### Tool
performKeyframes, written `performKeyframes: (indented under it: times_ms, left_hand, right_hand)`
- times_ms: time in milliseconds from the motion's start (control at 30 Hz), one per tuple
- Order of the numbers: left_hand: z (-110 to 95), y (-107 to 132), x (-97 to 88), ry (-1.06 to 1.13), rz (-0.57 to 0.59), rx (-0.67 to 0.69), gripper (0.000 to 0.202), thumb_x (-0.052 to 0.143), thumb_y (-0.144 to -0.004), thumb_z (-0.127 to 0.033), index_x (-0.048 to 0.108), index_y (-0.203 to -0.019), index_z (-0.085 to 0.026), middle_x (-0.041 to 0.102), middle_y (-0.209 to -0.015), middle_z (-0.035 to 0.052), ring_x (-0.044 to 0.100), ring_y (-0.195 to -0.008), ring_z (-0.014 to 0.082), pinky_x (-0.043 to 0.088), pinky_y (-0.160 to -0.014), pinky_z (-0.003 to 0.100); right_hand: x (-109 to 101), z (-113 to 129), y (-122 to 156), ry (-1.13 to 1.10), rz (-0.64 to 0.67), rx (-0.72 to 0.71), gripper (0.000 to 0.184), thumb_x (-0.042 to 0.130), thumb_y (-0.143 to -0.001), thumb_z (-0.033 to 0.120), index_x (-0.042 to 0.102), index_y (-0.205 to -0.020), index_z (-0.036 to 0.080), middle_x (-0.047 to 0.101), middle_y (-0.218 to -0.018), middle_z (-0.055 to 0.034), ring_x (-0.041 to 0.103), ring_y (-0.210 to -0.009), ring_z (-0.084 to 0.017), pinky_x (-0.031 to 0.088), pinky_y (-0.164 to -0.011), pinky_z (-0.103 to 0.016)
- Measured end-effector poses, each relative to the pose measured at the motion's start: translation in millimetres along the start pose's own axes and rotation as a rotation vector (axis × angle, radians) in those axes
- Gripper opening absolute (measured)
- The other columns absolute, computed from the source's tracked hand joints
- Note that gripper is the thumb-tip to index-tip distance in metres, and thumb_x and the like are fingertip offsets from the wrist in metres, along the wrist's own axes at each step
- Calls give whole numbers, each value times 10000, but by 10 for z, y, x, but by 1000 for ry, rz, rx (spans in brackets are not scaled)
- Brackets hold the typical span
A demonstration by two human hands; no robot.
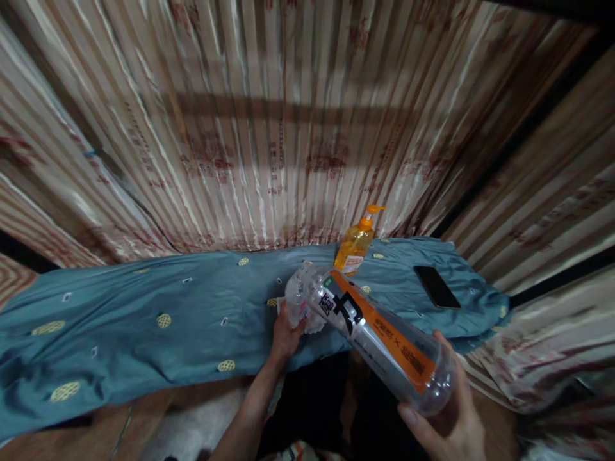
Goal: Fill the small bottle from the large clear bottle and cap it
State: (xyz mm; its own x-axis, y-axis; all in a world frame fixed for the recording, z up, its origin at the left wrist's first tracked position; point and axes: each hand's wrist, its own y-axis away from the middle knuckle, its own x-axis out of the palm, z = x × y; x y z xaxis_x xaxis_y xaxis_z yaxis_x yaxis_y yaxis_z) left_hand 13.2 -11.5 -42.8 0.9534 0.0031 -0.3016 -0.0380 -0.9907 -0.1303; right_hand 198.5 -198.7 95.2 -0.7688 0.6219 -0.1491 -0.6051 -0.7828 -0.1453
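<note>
A large clear plastic bottle (384, 336) with an orange and grey label lies tilted across the view, its neck end pointing up and left. My right hand (454, 416) is closed around its base at the lower right. At the other end, my left hand (287, 334) is closed on a crumpled, whitish see-through wad (298, 296), perhaps plastic film or a wipe; blur hides which. The wad touches or overlaps the bottle's neck, so the mouth is hidden. Behind the bottle stands an amber pump bottle (354, 246) with an orange pump head.
A blue-green cloth (192, 320) with yellow patterns covers the long, narrow surface. To the right on it lies a black phone (437, 286). Striped, pleated curtains (288, 128) hang behind and at both sides, with a dark frame bar (523, 141) at the right.
</note>
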Motion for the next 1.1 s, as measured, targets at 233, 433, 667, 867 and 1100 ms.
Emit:
performKeyframes:
  times_ms: [233, 433, 667, 867, 1100]
  left_hand:
    - [-29, -3, -10, -34, -3, -18, 504, 691, -781, -268, 506, -1243, -184, 698, -1194, 104, 684, -1107, 252, 530, -1004, 424]
    - [-31, -3, -1, -34, -14, -16, 525, 694, -774, -246, 511, -1265, -204, 699, -1190, 80, 673, -1129, 247, 528, -1012, 423]
    - [-13, -3, 8, -1, 2, -11, 561, 698, -776, -265, 482, -1287, -186, 681, -1224, 99, 664, -1140, 245, 513, -1022, 413]
    - [-6, -8, 11, -44, -27, -10, 563, 703, -747, -239, 497, -1268, -182, 689, -1200, 100, 669, -1117, 255, 518, -1007, 422]
    - [25, -11, 1, -30, -20, 20, 527, 694, -764, -255, 513, -1255, -192, 702, -1163, 91, 681, -1084, 250, 529, -980, 413]
  right_hand:
    - [21, -45, -17, -19, -34, -55, 1022, 782, -682, 521, 294, -1522, 205, 568, -1357, -148, 578, -1231, -344, 523, -937, -410]
    - [-12, -77, -52, 18, -40, -100, 978, 769, -688, 543, 340, -1492, 187, 590, -1338, -148, 562, -1251, -351, 494, -989, -434]
    - [-70, -168, -226, -7, -58, -129, 1006, 777, -658, 553, 365, -1493, 173, 515, -1438, -167, 520, -1296, -382, 456, -1025, -473]
    - [-120, -149, -388, -41, -31, -147, 920, 787, -664, 493, 433, -1447, 166, 526, -1436, -162, 532, -1285, -361, 460, -1015, -466]
    - [-163, 42, -538, -42, 16, -233, 849, 827, -634, 450, 519, -1385, 201, 554, -1414, -113, 534, -1274, -334, 485, -951, -377]
